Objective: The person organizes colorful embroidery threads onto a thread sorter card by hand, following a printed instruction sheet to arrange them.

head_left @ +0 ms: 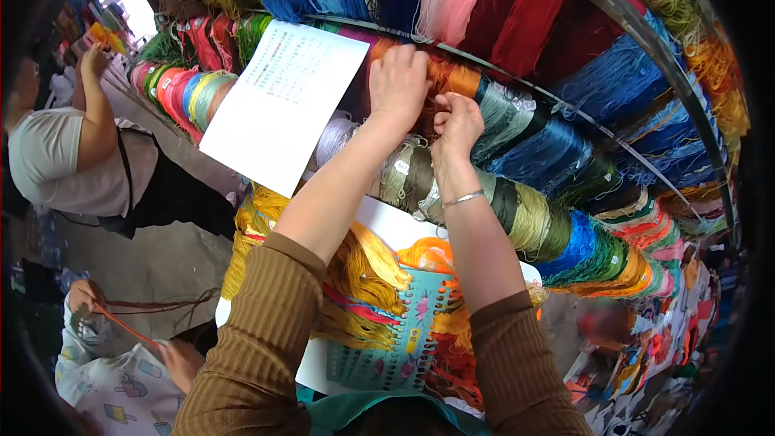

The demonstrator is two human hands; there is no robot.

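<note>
Both of my hands reach into a rack of hanging thread skeins. My left hand [399, 85] lies on the dark red and orange skeins [436, 77], its fingers curled down and their tips hidden. Close to its right, my right hand [458, 119] is closed with the fingers bent together; whatever it may hold is too small to make out. A printed white sheet [285, 105] rests on the rack left of my hands. Below my forearms, a teal card with punched edges [412, 323] carries yellow and orange thread bundles [367, 274].
Curved metal rails [646, 24] cross the rack at the upper right. A roll of wound threads [529, 222] runs below my hands to the right. One person [81, 153] stands at the left; another person's hands [173, 359] hold a reddish thread at the lower left.
</note>
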